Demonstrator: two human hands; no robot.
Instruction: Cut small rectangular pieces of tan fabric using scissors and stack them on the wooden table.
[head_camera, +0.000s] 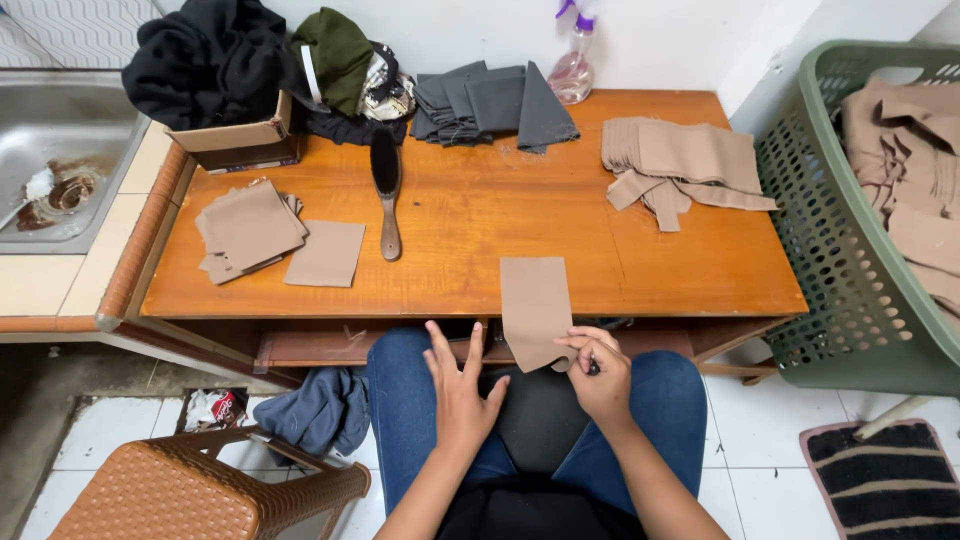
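1. Tan fabric piece (535, 305), a long rectangle of brown cloth, hangs over the near edge of the wooden table (470, 230): its far part lies flat on the tabletop and its near end droops down toward the person's lap.

2. Right hand (600, 375) pinches the near right corner of that piece. The fingertips (577, 343) are curled and closed on the cloth edge. A small dark object shows between the fingers; it is too small to tell what it is.

3. Left hand (462, 385) hovers spread and empty, fingers apart, just left of the hanging end. It does not touch the cloth.

4. Judging from this, the step in hand looks like handling a single cut piece at its near edge, with one hand gripping and the other ready to steady it.

5. A next move would call for the free hand to meet the near left corner, so the cloth stays flat and does not slide off the table.

6. Around it: a stack of tan pieces (255, 232) lies at the left, a wooden brush (386, 195) sits beside them, grey folded cloths (495, 102) lie far, more tan pieces (685, 165) lie far right, and a green basket (820, 230) stands at the right.
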